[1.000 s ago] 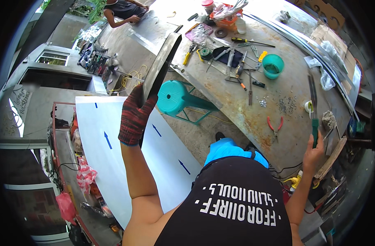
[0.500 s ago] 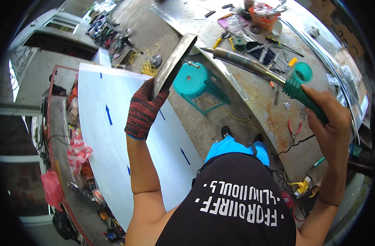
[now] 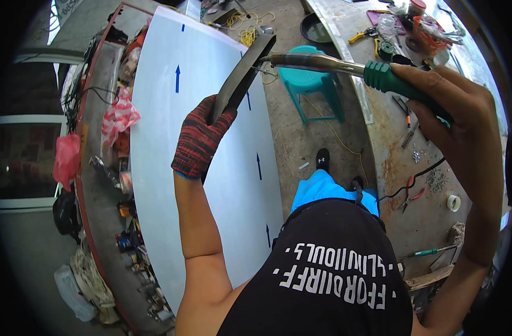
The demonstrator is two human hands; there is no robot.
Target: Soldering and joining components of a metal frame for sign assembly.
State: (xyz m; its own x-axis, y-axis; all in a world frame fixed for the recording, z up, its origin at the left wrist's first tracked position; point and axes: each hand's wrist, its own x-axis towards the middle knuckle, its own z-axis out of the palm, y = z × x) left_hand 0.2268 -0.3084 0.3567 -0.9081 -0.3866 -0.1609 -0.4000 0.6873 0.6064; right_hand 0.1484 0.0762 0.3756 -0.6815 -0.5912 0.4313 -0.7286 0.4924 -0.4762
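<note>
My left hand point(image 3: 200, 140), in a red and black knit glove, is closed around the lower end of a bent grey metal channel point(image 3: 239, 78). The channel is held up at a slant, and a small bolt point(image 3: 265, 71) juts from its right side. In my bare right hand point(image 3: 463, 103) is a heavy soldering iron, gripped by its green handle point(image 3: 401, 87). Its thick metal barrel point(image 3: 312, 61) points left, and the tip meets or nearly meets the channel just above the bolt; contact is too small to tell. A black cord point(image 3: 418, 175) runs below my right hand.
A large pale sheet with blue arrows point(image 3: 211, 168) lies on the left bench. Beyond the iron stands a teal stool point(image 3: 309, 87). The rusty metal table point(image 3: 387, 168) on the right carries red-handled pliers point(image 3: 411, 194), a white ring point(image 3: 453, 203) and an orange basket point(image 3: 432, 42).
The soldering iron's tip has come left to the channel beside the bolt; before, a gap lay between them. The channel has turned slightly, and the whole view has swung left.
</note>
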